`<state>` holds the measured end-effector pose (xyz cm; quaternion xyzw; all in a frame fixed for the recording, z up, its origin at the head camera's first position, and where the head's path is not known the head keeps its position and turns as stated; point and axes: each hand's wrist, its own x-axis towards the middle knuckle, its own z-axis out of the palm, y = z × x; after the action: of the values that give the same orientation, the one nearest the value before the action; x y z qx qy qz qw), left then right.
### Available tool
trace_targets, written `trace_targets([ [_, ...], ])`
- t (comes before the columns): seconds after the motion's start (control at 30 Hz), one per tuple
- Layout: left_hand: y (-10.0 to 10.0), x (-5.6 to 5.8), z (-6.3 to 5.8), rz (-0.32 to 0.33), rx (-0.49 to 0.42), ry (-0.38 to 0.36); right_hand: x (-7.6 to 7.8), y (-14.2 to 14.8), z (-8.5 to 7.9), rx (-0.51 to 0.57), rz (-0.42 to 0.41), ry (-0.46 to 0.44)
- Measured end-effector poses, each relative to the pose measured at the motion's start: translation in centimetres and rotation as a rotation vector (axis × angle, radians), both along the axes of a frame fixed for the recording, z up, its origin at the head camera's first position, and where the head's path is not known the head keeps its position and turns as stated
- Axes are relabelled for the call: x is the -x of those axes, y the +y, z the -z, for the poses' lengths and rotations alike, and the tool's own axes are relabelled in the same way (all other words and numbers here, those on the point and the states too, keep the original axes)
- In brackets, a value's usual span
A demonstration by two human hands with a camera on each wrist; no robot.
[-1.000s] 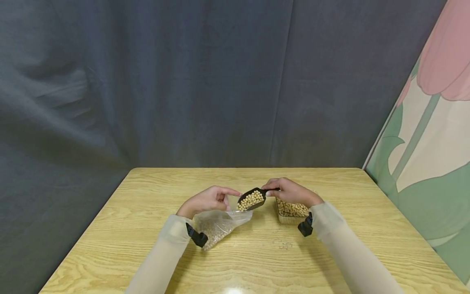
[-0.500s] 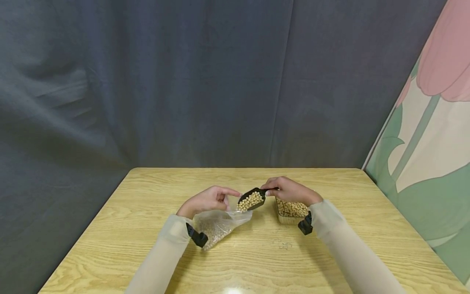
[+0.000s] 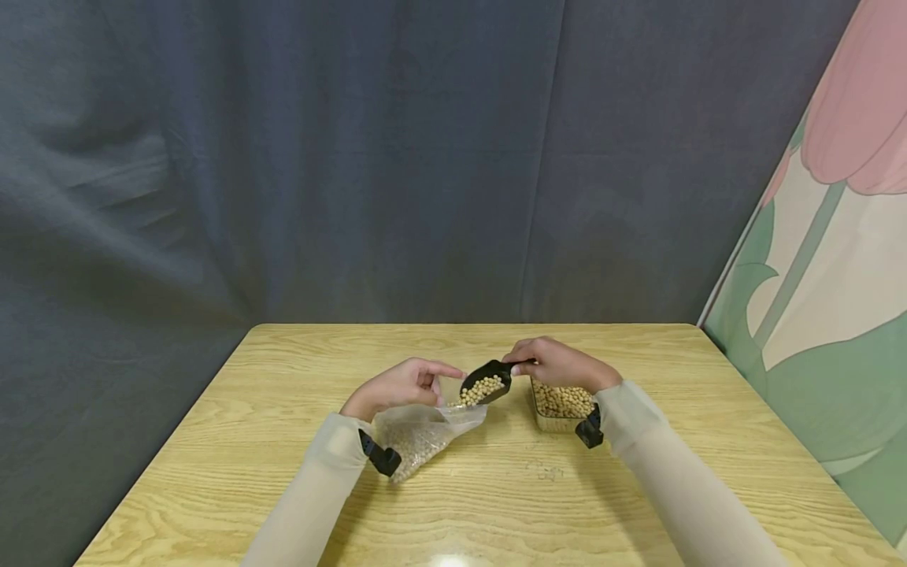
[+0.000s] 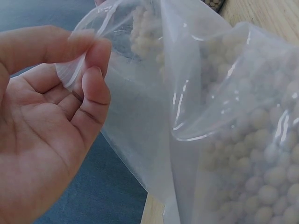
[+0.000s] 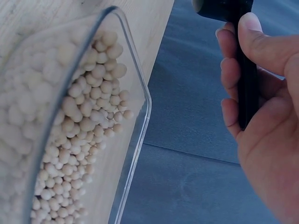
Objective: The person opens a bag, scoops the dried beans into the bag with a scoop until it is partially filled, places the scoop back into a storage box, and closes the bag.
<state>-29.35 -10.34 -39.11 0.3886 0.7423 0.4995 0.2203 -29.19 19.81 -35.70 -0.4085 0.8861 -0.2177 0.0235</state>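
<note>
My left hand (image 3: 404,387) pinches the rim of a clear plastic bag (image 4: 233,140), thumb against curled fingers in the left wrist view. Pale round soybeans (image 4: 266,172) fill the bag's lower part, which lies on the table. My right hand (image 3: 563,366) grips the handle of a black scoop (image 3: 487,381), fingers wrapped round it in the right wrist view. The scoop tilts down to the left, its lip at the bag's mouth, with beans sliding off it. Left of the right wrist stands a clear box (image 5: 145,107) holding more soybeans (image 5: 93,102).
The wooden table (image 3: 482,496) carries everything. A dark curtain (image 3: 397,173) hangs behind its far edge, and a panel with a painted flower (image 3: 808,260) stands along the right. Each wrist wears a small black camera (image 3: 590,429).
Beans have slid from the scoop towards the bag's mouth, so fewer lie in it and more of its black bowl shows. The right hand has tilted it slightly; the left hand stays put.
</note>
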Motion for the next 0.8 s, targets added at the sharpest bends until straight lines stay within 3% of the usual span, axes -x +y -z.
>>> trace_targets([
  [0.8,-0.3,0.1,-0.3,0.009,0.005,-0.006,-0.4,-0.7,-2.0,-0.083,-0.02,0.122],
])
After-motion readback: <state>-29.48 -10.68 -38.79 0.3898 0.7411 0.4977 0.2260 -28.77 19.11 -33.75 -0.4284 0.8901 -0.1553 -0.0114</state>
